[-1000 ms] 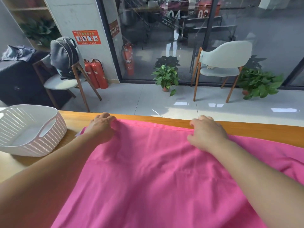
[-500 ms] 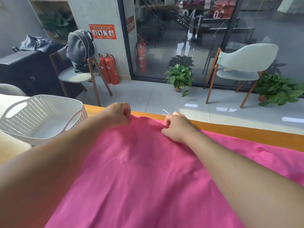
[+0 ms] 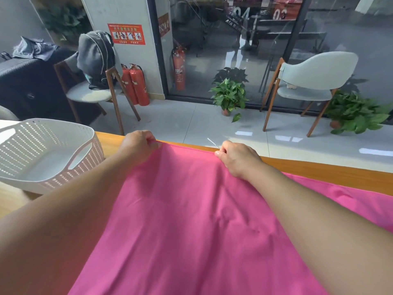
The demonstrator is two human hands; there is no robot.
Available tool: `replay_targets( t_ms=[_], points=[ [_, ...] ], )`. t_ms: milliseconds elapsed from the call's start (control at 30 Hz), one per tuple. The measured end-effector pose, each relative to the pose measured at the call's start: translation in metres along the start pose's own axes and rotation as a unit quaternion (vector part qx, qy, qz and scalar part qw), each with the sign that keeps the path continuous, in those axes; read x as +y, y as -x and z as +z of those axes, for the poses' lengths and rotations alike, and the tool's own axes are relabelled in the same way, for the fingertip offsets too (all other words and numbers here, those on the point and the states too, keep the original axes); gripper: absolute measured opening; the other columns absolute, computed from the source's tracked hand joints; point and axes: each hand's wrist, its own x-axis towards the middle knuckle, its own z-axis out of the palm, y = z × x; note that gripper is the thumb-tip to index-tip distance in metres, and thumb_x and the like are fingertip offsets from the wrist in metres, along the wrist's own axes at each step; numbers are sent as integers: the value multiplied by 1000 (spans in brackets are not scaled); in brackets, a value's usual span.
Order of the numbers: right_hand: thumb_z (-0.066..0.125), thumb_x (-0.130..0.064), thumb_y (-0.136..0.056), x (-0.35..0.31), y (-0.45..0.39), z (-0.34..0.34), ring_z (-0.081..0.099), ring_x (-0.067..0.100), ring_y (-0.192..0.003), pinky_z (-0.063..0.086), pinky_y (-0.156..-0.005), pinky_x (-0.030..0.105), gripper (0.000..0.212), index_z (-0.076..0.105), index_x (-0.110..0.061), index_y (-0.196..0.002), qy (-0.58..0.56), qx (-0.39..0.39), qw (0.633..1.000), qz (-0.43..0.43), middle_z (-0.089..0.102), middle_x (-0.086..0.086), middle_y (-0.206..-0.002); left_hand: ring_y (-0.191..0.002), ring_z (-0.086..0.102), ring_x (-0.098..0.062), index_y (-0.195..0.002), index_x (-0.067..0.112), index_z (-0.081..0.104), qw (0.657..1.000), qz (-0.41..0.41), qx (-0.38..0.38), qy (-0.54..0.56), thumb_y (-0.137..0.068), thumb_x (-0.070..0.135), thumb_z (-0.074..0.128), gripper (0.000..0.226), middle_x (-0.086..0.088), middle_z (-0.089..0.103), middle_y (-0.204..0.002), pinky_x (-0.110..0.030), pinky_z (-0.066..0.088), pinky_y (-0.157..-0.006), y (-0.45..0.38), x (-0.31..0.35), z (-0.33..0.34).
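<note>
Pink rectangular cloth of smooth fabric [image 3: 191, 220] lies spread over a wooden worktop [image 3: 319, 169], to the right of a white perforated plastic basket [image 3: 53, 121]. The left hand [image 3: 138, 145], nearest the basket, pinches the cloth's far corner in a curled grip. The right hand [image 3: 238, 158], further right of the basket, pinches the same far hem between thumb and fingers. The hem between them looks taut, and soft wrinkles show nearer the viewer. To do this step well, both grips should probably hold firm and level and pull evenly, so the hem runs straight before any lift or fold.
</note>
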Motion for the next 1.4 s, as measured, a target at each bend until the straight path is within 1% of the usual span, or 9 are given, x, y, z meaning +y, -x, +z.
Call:
replay_targets(
  t_ms=[167, 267, 367, 467, 567, 667, 867, 1167, 1400],
  points=[
    [50, -48, -98, 0, -2, 8, 57, 26, -105, 36, -81, 33, 23, 53, -26, -90, -6, 21, 1000, -1, 65, -1, -107, -88, 53, -26, -92, 16, 60, 1000, -28, 11, -4, -90, 27, 66, 13, -9, 64, -99, -30, 37, -70, 1, 1, 9],
    [49, -47, -98, -1, 5, 14, 53, 26, -110, 36, -87, 35, 23, 54, -24, -99, 19, 60, 998, -9, 59, 2, -112, -107, 47, -28, -122, 18, 53, 998, -26, 48, -44, -93, 27, 61, 32, -9, 50, -121, -37, 39, -86, 12, 5, 13],
    [48, -40, -99, -7, 24, 14, 50, 29, -110, 39, -92, 43, 26, 59, -19, -111, 63, 170, 983, -41, 54, 7, -114, -117, 41, -30, -128, 18, 50, 980, 51, 173, -86, -93, 24, 59, 37, -9, 44, -127, -40, 33, -97, 41, 24, 19],
    [51, -25, -95, -17, 64, 18, 52, 31, -103, 41, -86, 44, 20, 63, -17, -108, 77, 208, 974, -48, 55, 8, -108, -118, 48, -31, -123, 17, 60, 982, 129, 131, -46, -94, 32, 50, 35, -8, 52, -127, -43, 35, -97, 80, 40, 43],
    [44, -38, -98, -4, 108, 24, 49, 30, -117, 39, -96, 45, 36, 55, -20, -127, 91, 148, 985, 22, 54, 8, -124, -140, 32, -25, -140, 22, 47, 990, 116, 15, -80, -88, 62, 17, 72, -3, 39, -150, -41, 23, -114, 107, 37, 65],
    [9, -60, -94, 30, 135, 28, 21, 21, -148, 14, -120, 40, 70, 28, -27, -153, 89, 70, 990, 79, 26, 1, -160, -150, 7, -19, -153, 26, 23, 987, 94, -33, -127, -79, 75, -2, 92, 1, 13, -163, -37, 5, -121, 109, 32, 68],
    [-14, -65, -78, 47, 150, 37, -8, 11, -152, -9, -123, 36, 91, 5, -28, -158, 69, 37, 996, 40, -5, -6, -166, -151, -3, -16, -156, 27, 10, 983, 75, -67, -156, -72, 81, -9, 102, 4, 0, -164, -38, -1, -122, 129, 31, 61],
    [-9, -70, -76, 38, 175, 36, -9, 12, -152, -10, -122, 36, 93, 6, -28, -158, 56, 4, 998, -6, -4, -5, -166, -151, -3, -17, -156, 26, 10, 986, 40, -72, -146, -84, 79, 10, 90, 3, 0, -164, -39, 1, -122, 158, 19, 49],
    [31, -53, -103, 52, 159, 12, -1, 13, -152, -4, -123, 31, 62, 20, -26, -157, 4, -41, 998, -38, 5, -3, -166, -150, 4, -20, -153, 27, 19, 983, 40, -74, -164, -89, 73, 24, 79, 0, 9, -163, -41, 7, -121, 124, 23, 53]
  ],
)
